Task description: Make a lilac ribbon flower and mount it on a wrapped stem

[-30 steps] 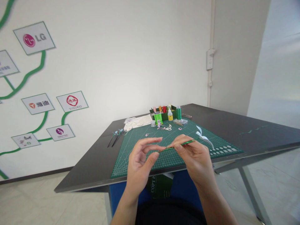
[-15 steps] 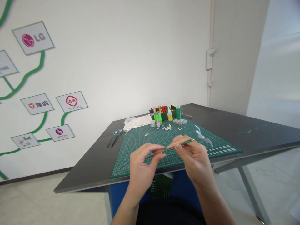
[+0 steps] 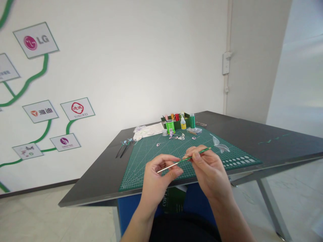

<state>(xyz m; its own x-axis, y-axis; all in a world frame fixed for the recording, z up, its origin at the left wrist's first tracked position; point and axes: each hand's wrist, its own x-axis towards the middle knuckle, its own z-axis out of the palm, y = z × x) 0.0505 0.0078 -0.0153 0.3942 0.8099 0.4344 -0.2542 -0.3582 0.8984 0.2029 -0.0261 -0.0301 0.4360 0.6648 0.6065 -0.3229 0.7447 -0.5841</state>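
A thin metal stick (image 3: 167, 167), its upper part covered in green, slants up to the right between my hands. My right hand (image 3: 210, 171) pinches the green part between thumb and fingertips, and the upper end sticks out past the fingers. Around the bare, shiny lower part curves my left hand (image 3: 157, 178). Its thumb and index finger are apart, the index tip close to the stick and the thumb a little below it. Whether the other left fingers touch the stick I cannot tell. Both hands are above the near edge of the green cutting mat (image 3: 148, 164).
At the back stand a green tin (image 3: 170, 126), a glue bottle (image 3: 183, 123), a green spool (image 3: 192, 121) and a box of thread spools (image 3: 186, 118). White scissors (image 3: 181, 137) and sheer wing-like pieces (image 3: 221, 146) lie on the mat. Two dark flowered sticks (image 3: 125, 148) lie left.
My left thumb has come away from the stick, and more of its bare lower part shows. The stick and my right hand have shifted slightly. The sheer pieces look turned and spread.
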